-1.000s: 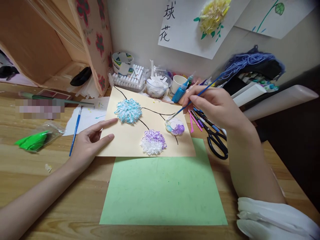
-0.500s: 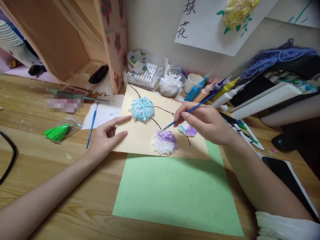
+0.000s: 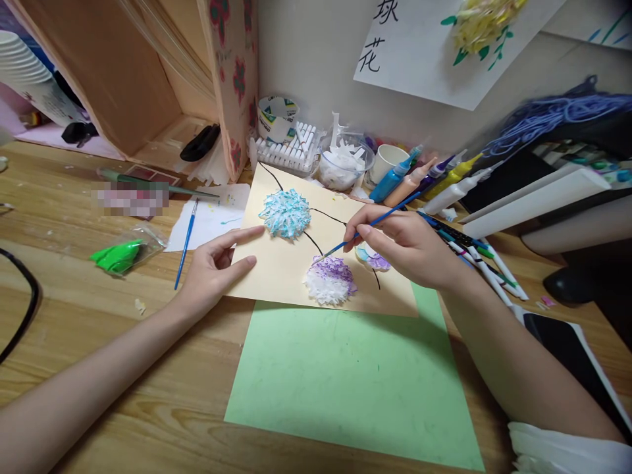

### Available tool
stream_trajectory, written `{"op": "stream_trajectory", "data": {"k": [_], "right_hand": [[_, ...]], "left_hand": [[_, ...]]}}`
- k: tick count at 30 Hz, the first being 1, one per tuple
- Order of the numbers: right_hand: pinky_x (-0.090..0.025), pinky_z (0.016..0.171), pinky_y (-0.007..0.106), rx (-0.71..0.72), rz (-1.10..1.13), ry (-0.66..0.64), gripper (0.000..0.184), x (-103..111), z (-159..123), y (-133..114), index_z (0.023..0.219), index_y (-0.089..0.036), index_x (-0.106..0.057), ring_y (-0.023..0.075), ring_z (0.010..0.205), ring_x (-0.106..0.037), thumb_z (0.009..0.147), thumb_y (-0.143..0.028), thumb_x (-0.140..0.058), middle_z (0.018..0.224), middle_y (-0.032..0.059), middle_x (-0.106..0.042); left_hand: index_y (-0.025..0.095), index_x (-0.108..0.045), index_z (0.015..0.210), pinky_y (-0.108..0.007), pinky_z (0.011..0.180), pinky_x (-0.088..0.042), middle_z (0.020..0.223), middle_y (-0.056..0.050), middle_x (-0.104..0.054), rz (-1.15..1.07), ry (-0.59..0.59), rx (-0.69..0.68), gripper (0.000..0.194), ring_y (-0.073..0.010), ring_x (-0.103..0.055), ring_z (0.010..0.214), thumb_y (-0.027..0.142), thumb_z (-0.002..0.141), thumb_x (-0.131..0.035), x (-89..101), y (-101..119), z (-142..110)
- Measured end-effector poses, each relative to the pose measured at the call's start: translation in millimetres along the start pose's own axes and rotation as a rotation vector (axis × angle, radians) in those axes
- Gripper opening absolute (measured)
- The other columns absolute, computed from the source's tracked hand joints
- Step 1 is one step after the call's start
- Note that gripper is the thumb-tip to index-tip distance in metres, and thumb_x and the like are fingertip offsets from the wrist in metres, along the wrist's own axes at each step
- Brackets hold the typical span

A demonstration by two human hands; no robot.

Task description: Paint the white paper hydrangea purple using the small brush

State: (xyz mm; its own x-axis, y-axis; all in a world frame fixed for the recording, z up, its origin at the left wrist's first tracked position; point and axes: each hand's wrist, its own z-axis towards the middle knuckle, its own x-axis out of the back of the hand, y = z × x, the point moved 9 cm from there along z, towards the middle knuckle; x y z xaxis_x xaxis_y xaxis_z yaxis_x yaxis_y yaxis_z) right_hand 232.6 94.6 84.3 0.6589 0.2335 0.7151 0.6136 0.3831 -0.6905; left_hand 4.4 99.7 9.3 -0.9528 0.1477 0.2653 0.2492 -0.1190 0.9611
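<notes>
Right hand [image 3: 402, 247]: thumb and fingers pinched together on a slim blue paintbrush [image 3: 390, 212], over the right part of the cream sheet.
Paintbrush axis: slanting from beyond the knuckles down to the left and toward the wearer; its tip meets the upper-left rim of the purple-and-white flower [image 3: 330, 282] (contact or a hair above, I cannot tell).
Purple-and-white flower: left of the right hand and slightly nearer the wearer; the right hand is the closer of the two. A ruffled, papery-looking round, purple on its far half, white on its near half.
Paint palette [image 3: 378, 261]: under the right hand and partly hidden by it, blue and purple showing.
Cream sheet [image 3: 276, 276]: flat, smooth, crossed by thin black lines.
Left hand [image 3: 210, 270]: thumb and forefinger spread apart on the sheet's left part, gripping nothing.
Blue-and-white flower [image 3: 286, 214]: just beyond the left forefinger's tip, shaggy and round.
Green sheet [image 3: 340, 382]: wearer's side of both hands, partly under the cream one.
Paint bottles [image 3: 392, 179]: beyond the right hand, plastic, with tapered nozzles.
Clear bowl [image 3: 345, 158]: farther off, heaped with white strips.
</notes>
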Motion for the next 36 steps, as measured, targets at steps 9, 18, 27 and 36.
{"op": "stream_trajectory", "data": {"k": [9, 18, 27, 36], "right_hand": [[-0.05, 0.076, 0.031, -0.008, -0.004, -0.004, 0.024, 0, 0, -2, 0.083, -0.023, -0.064, 0.0182, 0.082, -0.066, 0.093, -0.031, -0.044, 0.085, 0.0028, -0.067], [-0.05, 0.076, 0.03, -0.018, -0.05, 0.007, 0.025, 4, 0, -4, 0.082, -0.024, -0.063, 0.0185, 0.083, -0.066, 0.093, -0.031, -0.042, 0.086, 0.0024, -0.067], [-0.049, 0.071, 0.032, 0.095, 0.062, 0.162, 0.024, 32, -8, -9, 0.08, -0.023, -0.062, 0.0159, 0.072, -0.063, 0.094, -0.032, -0.045, 0.078, 0.0022, -0.064], [-0.036, 0.059, 0.03, -0.351, -0.485, 0.013, 0.023, 67, -17, 43, 0.069, -0.021, -0.06, 0.015, 0.06, -0.054, 0.086, -0.025, -0.047, 0.067, 0.0002, -0.062]], "left_hand": [[0.027, -0.069, 0.117, -0.037, 0.11, -0.043, 0.129, -0.001, -0.066, 0.003, 0.0, 0.015, 0.041, -0.026, -0.054, 0.128, 0.035, 0.076, -0.072, -0.1, -2, 0], [0.028, -0.069, 0.116, -0.037, 0.11, -0.042, 0.129, -0.001, -0.066, 0.023, 0.007, 0.013, 0.041, -0.0261, -0.054, 0.128, 0.037, 0.076, -0.071, 0.3, -2, 0], [0.032, -0.07, 0.113, -0.033, 0.11, -0.042, 0.126, 0.002, -0.068, -0.037, 0.003, 0.018, 0.037, -0.0238, -0.054, 0.128, 0.032, 0.076, -0.073, -0.5, -1, 0], [0.022, -0.07, 0.114, -0.041, 0.113, -0.037, 0.128, -0.003, -0.067, -0.003, 0.052, 0.059, 0.042, -0.0287, -0.053, 0.128, 0.037, 0.075, -0.075, 0.4, 4, -1]]}}
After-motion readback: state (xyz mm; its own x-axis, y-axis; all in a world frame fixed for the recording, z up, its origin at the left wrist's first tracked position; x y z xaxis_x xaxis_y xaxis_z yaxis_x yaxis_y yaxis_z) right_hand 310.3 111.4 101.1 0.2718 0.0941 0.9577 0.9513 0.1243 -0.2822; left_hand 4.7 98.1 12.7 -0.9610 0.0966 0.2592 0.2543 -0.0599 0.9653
